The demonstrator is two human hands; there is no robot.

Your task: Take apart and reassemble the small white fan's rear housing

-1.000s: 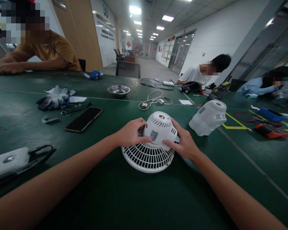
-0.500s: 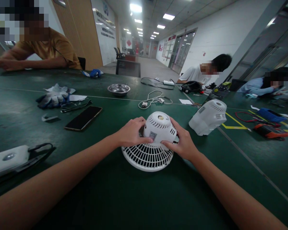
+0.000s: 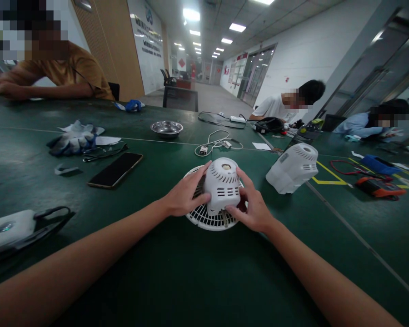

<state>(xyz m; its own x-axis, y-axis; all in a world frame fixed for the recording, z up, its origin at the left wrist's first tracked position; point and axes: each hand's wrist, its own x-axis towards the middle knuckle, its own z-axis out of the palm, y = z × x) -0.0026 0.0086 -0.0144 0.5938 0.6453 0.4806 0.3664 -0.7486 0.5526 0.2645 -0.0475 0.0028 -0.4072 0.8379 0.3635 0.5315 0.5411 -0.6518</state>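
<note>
- Green surface (image 3: 191, 281) across the lower frame
- Centre: white fan grille (image 3: 200, 220)
- Left: phone (image 3: 116, 170), gloves (image 3: 75, 140)
- Above centre: metal bowl (image 3: 167, 130)
- Right: white housing (image 3: 291, 170), orange device (image 3: 381, 187), probably a meter

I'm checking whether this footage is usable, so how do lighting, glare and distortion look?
In the head view, ceiling lights glare white; the metal bowl shows bright highlights; the tabletop nearest the camera falls dark; wide-angle distortion seems to lean the walls outward; the wall lettering is too soft to read; the held white housing looks distinct.
</note>
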